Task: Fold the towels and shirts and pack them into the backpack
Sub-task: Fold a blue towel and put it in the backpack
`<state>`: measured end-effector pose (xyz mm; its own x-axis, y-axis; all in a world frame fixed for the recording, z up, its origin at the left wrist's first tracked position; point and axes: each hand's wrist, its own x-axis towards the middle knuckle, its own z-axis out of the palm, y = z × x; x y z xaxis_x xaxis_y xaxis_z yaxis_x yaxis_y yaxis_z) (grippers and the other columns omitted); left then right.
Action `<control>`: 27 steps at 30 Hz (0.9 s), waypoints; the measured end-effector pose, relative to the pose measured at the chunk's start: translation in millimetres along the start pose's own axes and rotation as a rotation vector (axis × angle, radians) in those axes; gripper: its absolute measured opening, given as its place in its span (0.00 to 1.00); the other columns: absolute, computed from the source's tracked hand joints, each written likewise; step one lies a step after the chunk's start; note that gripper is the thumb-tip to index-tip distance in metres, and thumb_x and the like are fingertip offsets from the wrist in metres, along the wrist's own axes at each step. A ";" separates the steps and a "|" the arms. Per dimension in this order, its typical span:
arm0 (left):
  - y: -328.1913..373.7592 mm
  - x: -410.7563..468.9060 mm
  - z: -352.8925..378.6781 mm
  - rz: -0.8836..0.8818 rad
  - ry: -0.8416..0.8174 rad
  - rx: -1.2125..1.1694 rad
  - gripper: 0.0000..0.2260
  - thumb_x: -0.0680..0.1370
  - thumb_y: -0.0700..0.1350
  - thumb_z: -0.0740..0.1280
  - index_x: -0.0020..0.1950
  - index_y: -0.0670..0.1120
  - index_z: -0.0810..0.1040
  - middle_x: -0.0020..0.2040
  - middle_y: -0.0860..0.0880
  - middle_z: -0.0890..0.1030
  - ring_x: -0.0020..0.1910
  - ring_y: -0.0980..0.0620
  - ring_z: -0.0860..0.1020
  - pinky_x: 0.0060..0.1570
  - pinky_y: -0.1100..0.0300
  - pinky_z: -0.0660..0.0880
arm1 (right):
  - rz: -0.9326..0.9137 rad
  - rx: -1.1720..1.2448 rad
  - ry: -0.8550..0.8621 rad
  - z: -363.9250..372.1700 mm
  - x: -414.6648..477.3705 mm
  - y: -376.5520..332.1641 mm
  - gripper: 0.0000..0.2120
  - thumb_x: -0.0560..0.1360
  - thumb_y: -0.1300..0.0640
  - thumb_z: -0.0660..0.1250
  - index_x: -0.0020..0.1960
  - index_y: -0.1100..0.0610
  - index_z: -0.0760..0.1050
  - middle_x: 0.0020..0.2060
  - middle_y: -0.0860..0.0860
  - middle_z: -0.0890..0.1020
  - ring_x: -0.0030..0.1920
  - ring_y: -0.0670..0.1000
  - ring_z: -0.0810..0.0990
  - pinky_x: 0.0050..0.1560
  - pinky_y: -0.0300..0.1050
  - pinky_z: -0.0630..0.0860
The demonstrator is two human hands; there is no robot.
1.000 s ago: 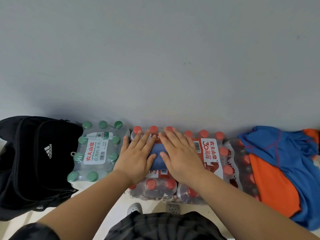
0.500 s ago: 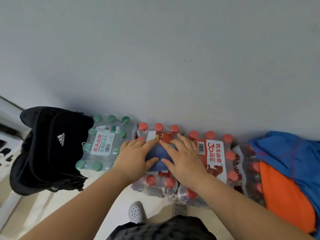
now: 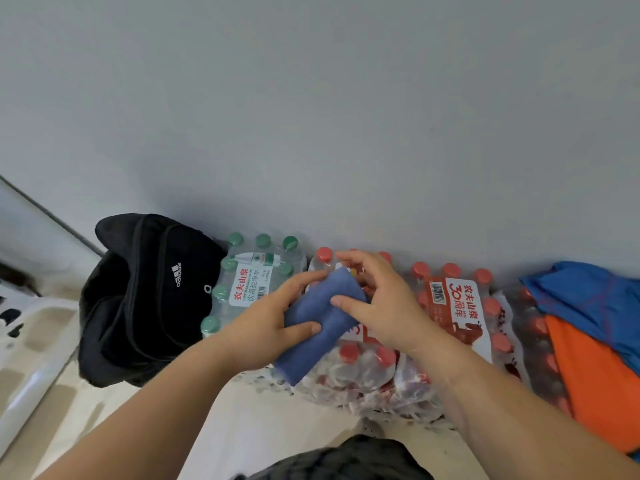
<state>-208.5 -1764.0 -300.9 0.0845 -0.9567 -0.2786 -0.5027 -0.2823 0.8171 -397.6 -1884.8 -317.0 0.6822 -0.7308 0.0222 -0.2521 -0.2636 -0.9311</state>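
Observation:
A small folded blue towel [image 3: 320, 323] is lifted and tilted above the red-capped water packs. My left hand [image 3: 266, 323] grips it from the left, thumb over its front face. My right hand [image 3: 377, 303] touches the towel's upper right side with its thumb, its fingers spread above the far end. The black backpack [image 3: 145, 299] stands at the left against the wall, its opening hidden from view. A blue shirt [image 3: 595, 303] and an orange shirt [image 3: 599, 382] lie heaped at the right on the bottle packs.
A green-capped water pack [image 3: 252, 282] sits beside the backpack. Red-capped packs [image 3: 450, 313] line the grey wall [image 3: 311, 116]. Pale floor [image 3: 263, 427] lies below, with white furniture [image 3: 31, 348] at the far left.
Both hands lay flat, pressing the towel on the packs; now the left hand has picked it up and tilted it, and the right hand has loosened. The view has swung left.

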 end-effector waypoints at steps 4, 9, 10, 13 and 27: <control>-22.4 -56.4 -39.6 0.049 -0.037 -0.101 0.29 0.79 0.44 0.70 0.70 0.71 0.64 0.66 0.68 0.72 0.62 0.66 0.75 0.58 0.67 0.75 | 0.017 0.054 0.041 65.2 1.8 -36.5 0.22 0.72 0.59 0.77 0.58 0.39 0.73 0.60 0.38 0.76 0.57 0.42 0.80 0.56 0.43 0.78; -73.3 -135.6 -93.2 0.048 0.031 -0.132 0.22 0.79 0.41 0.69 0.64 0.66 0.73 0.63 0.66 0.75 0.62 0.62 0.75 0.62 0.62 0.73 | 0.053 0.080 -0.026 163.2 -0.5 -78.3 0.19 0.74 0.56 0.76 0.58 0.40 0.74 0.58 0.40 0.79 0.55 0.45 0.82 0.57 0.45 0.79; -85.3 -150.8 -103.1 0.035 0.052 -0.135 0.21 0.79 0.40 0.69 0.63 0.64 0.75 0.64 0.65 0.76 0.63 0.62 0.75 0.63 0.60 0.73 | 0.060 0.058 -0.049 182.3 -1.5 -85.9 0.19 0.74 0.55 0.76 0.59 0.40 0.74 0.59 0.39 0.78 0.56 0.43 0.81 0.58 0.43 0.78; -117.5 -195.2 -133.6 -0.049 0.108 -0.191 0.18 0.78 0.39 0.69 0.61 0.61 0.79 0.62 0.62 0.78 0.60 0.61 0.76 0.61 0.60 0.73 | 0.028 -0.041 -0.100 230.8 -1.3 -105.3 0.18 0.76 0.51 0.72 0.64 0.40 0.73 0.62 0.39 0.74 0.60 0.38 0.75 0.60 0.39 0.74; -202.5 -248.0 -223.9 -0.366 0.546 -0.392 0.15 0.78 0.45 0.70 0.59 0.63 0.78 0.54 0.52 0.79 0.52 0.43 0.80 0.46 0.50 0.81 | -0.003 -0.818 -0.269 316.6 82.5 -137.6 0.28 0.77 0.30 0.58 0.74 0.38 0.65 0.81 0.44 0.42 0.80 0.58 0.39 0.76 0.65 0.51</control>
<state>65.0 -1485.5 -284.3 0.6515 -0.6679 -0.3598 -0.0273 -0.4945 0.8687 -89.3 -1709.5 -302.4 0.7967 -0.5830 -0.1591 -0.5952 -0.7112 -0.3740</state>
